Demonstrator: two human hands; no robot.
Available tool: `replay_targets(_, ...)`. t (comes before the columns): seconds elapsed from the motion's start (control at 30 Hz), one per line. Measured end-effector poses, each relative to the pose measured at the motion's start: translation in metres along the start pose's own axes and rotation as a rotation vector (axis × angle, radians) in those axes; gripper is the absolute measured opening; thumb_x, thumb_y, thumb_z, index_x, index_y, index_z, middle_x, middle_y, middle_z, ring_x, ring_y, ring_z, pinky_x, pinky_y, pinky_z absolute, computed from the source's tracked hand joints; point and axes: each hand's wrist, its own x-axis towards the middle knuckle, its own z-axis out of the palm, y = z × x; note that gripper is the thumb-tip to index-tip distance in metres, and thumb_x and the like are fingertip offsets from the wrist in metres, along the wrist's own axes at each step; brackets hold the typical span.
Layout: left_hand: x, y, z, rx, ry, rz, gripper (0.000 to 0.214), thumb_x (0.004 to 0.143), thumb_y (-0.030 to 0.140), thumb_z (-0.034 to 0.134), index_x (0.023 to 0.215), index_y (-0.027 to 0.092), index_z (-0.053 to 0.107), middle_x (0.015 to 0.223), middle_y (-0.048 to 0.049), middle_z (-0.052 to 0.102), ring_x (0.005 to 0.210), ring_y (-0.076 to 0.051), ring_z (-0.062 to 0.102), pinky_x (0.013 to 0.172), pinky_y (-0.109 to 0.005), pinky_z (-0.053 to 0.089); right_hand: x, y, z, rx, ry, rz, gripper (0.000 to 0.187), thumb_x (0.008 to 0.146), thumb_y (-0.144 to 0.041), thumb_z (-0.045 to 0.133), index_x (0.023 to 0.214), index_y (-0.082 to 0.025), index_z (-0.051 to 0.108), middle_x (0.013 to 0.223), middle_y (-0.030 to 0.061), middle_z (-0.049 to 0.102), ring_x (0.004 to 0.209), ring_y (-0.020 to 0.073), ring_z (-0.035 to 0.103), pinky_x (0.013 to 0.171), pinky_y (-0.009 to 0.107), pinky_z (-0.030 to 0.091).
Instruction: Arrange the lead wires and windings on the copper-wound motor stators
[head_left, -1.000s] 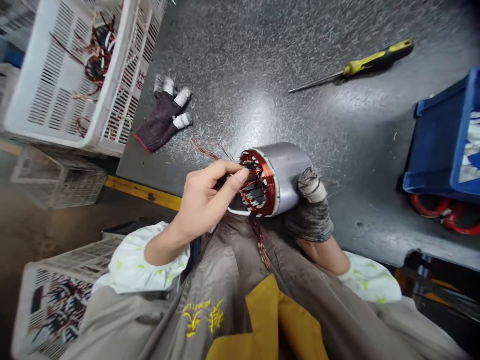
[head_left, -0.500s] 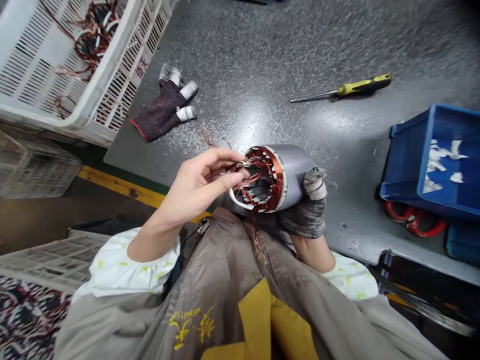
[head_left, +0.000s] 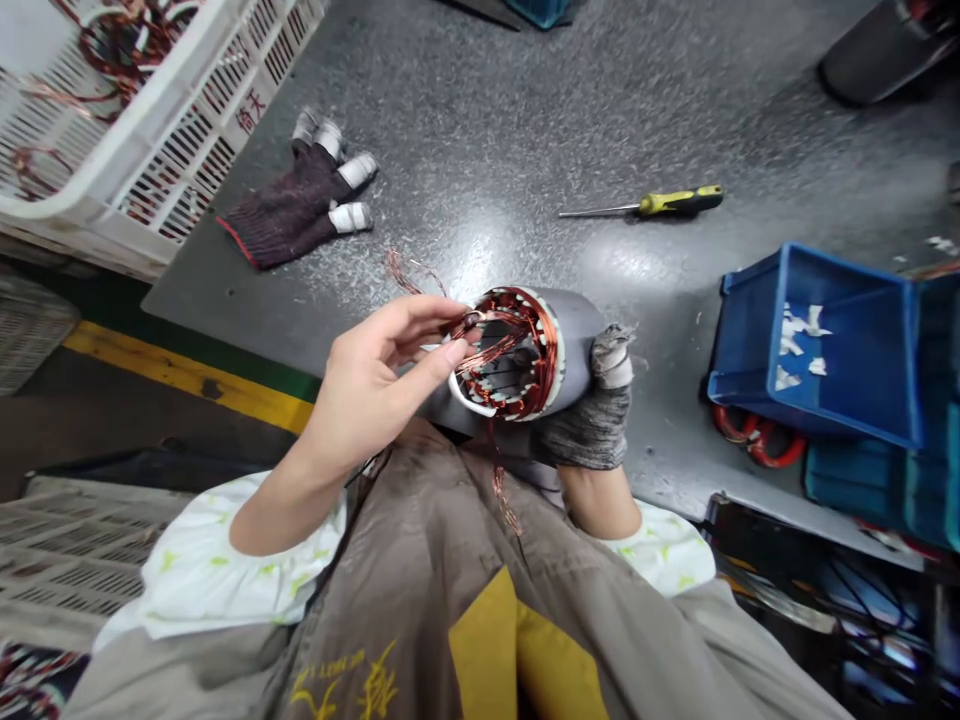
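Note:
A motor stator (head_left: pixel 576 345) lies on its side at the table's front edge, its open end facing left. Copper windings (head_left: pixel 551 350) ring that end, and loose copper wires (head_left: pixel 491 350) come out of the bore. My bare left hand (head_left: pixel 397 370) pinches these wires between thumb and fingers. A white sleeve (head_left: pixel 472 403) curves along the stator's lower rim. My right hand (head_left: pixel 596 410), in a grey glove with a taped thumb, grips the stator's closed side from the right; most of its fingers are hidden beneath. A strand of copper wire (head_left: pixel 501 490) hangs over my lap.
A dark glove (head_left: pixel 292 205) with taped fingertips lies left, near a white crate (head_left: pixel 202 120) of wire coils. Farther back rests a yellow-black screwdriver (head_left: pixel 660 203). At right stands a blue bin (head_left: pixel 847 350) with white scraps, red rings (head_left: pixel 765 440) beside it. A dark cylinder (head_left: pixel 885 55) stands back right.
The view has shifted to the right, so the table things appear farther left and more shows at right. Both hands keep their hold on the wires and stator.

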Motion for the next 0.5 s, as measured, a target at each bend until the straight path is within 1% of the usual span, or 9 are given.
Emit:
replay_targets(0.07,0.005,0.005,0.001,0.011,-0.001,0.009,0.032,0.092,0.042,0.078,0.114,0.019,0.074,0.108,-0.0088,0.079,0.101,-0.024,0.079,0.097,-0.039,0.064,0.002,-0.006,0.004,0.102,-0.022,0.041,0.063,0.087,-0.074,0.053,0.114,-0.023,0.078,0.115,0.0074,0.080,0.129,0.0339,0.069,0.109,0.054,0.059)
replay_targets(0.17,0.016,0.012,0.004,0.034,-0.038,0.007,0.029,0.095,0.044,0.073,0.112,0.020,0.075,0.101,-0.0074,0.080,0.094,-0.023,0.079,0.090,-0.037,0.066,0.008,-0.012,0.004,0.184,-0.069,0.086,0.063,0.085,-0.075,0.056,0.113,-0.023,0.078,0.123,0.0069,0.078,0.128,0.0345,0.069,0.108,0.056,0.059)
replay_targets(0.27,0.029,0.018,0.009,0.051,-0.097,0.017,0.029,0.096,0.044,0.072,0.112,0.020,0.076,0.096,-0.0064,0.080,0.090,-0.022,0.078,0.086,-0.035,0.066,0.016,-0.013,-0.003,0.264,-0.008,0.117,0.064,0.082,-0.076,0.060,0.112,-0.022,0.077,0.123,0.0067,0.078,0.131,0.0343,0.067,0.112,0.058,0.056)
replay_targets(0.37,0.038,0.019,0.015,0.049,-0.136,0.041,0.030,0.095,0.044,0.072,0.113,0.020,0.075,0.097,-0.0065,0.080,0.088,-0.022,0.077,0.085,-0.034,0.066,0.023,-0.010,-0.010,0.340,0.084,0.119,0.058,0.080,-0.073,0.064,0.107,-0.023,0.077,0.117,0.0055,0.080,0.133,0.0325,0.066,0.116,0.057,0.052)
replay_targets(0.5,0.042,0.010,0.017,0.051,-0.163,0.053,0.033,0.095,0.047,0.073,0.114,0.021,0.075,0.101,-0.0072,0.080,0.092,-0.022,0.077,0.085,-0.034,0.065,0.023,-0.008,-0.011,0.386,0.115,0.122,0.053,0.080,-0.070,0.066,0.103,-0.024,0.078,0.114,0.0043,0.080,0.134,0.0310,0.065,0.120,0.055,0.049)
